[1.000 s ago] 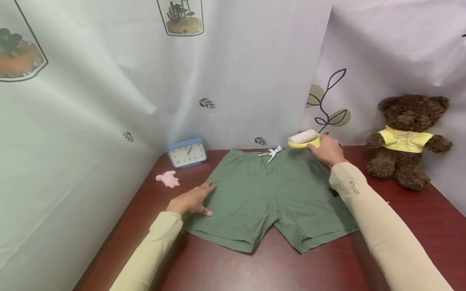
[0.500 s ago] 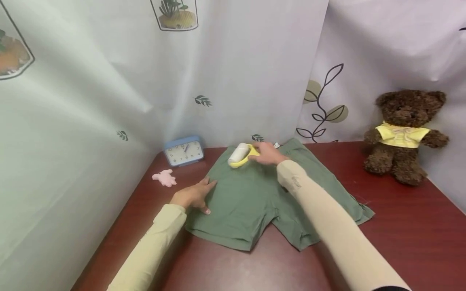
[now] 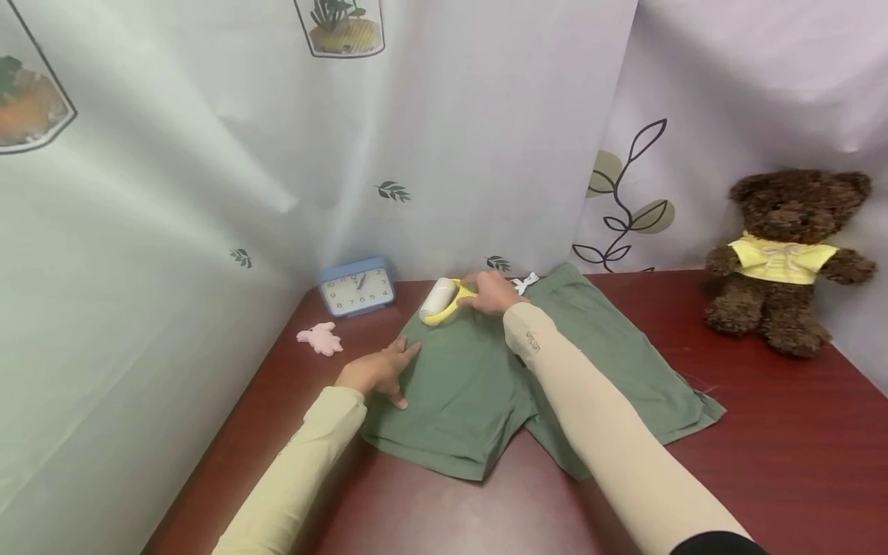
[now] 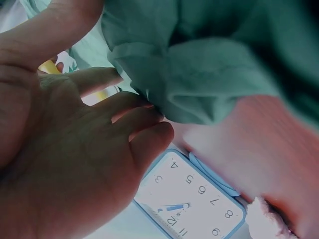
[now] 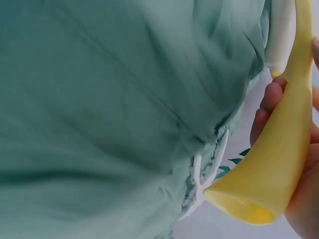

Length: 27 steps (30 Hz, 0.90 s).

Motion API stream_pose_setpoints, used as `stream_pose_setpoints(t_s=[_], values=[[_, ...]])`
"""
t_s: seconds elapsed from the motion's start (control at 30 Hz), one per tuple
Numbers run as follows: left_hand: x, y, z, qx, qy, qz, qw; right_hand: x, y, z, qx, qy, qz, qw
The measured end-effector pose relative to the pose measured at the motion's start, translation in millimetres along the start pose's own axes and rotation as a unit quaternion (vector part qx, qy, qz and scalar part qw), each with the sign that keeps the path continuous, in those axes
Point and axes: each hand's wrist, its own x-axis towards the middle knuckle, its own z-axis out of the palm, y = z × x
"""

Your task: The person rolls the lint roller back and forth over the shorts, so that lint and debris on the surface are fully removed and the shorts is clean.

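Note:
Green shorts point(image 3: 458, 393) lie spread on the table, with a white drawstring point(image 3: 525, 284) at the waistband. My right hand point(image 3: 491, 291) grips the yellow handle point(image 5: 274, 149) of a lint roller point(image 3: 438, 301). Its white roll sits on the upper left part of the shorts, by the waistband. My left hand point(image 3: 380, 372) rests on the left edge of the shorts, fingers and thumb extended. In the left wrist view, the left palm point(image 4: 75, 144) shows beside the green cloth point(image 4: 209, 74). The right forearm hides the middle of the shorts.
A blue alarm clock point(image 3: 357, 290) and a small pink animal-shaped piece point(image 3: 321, 338) stand left of the shorts. At the right back sits a brown teddy bear point(image 3: 794, 262) in a yellow top. Patterned white sheeting point(image 3: 479, 139) hangs behind the dark red table point(image 3: 784, 455).
The right hand has carried the lint roller leftward from the right end of the waistband to its left end. The shorts' right leg has shifted slightly outward. The left hand has stayed put.

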Motion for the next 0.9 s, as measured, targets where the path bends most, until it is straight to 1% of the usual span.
stream_pose_setpoints(t_s=[0.13,0.27,0.43,0.67,0.8,0.9], values=[[-0.8,1.6,0.7,0.011,-0.002,-0.009,0.9999,3.1,1.9,-4.3,0.011,-0.017,0.017,0.9996],[-0.1,2.6,0.4,0.016,0.002,-0.011,0.9998,5.4,5.7,-11.2,0.01,-0.038,0.038,0.9985],[-1.2,2.6,0.4,0.016,0.003,-0.009,0.9998,3.8,15.4,-21.5,-0.004,-0.062,0.03,0.9976],[-3.7,4.2,-0.5,0.013,-0.004,-0.008,0.9999,-3.0,34.8,-33.0,0.013,-0.086,0.014,0.9961],[-3.3,3.1,0.2,0.012,-0.007,-0.012,0.9998,-5.3,44.7,-37.6,0.032,-0.095,0.015,0.9948],[-3.3,3.5,-0.3,0.01,-0.002,-0.005,0.9999,-7.3,49.4,-42.0,0.046,-0.103,0.024,0.9933]])
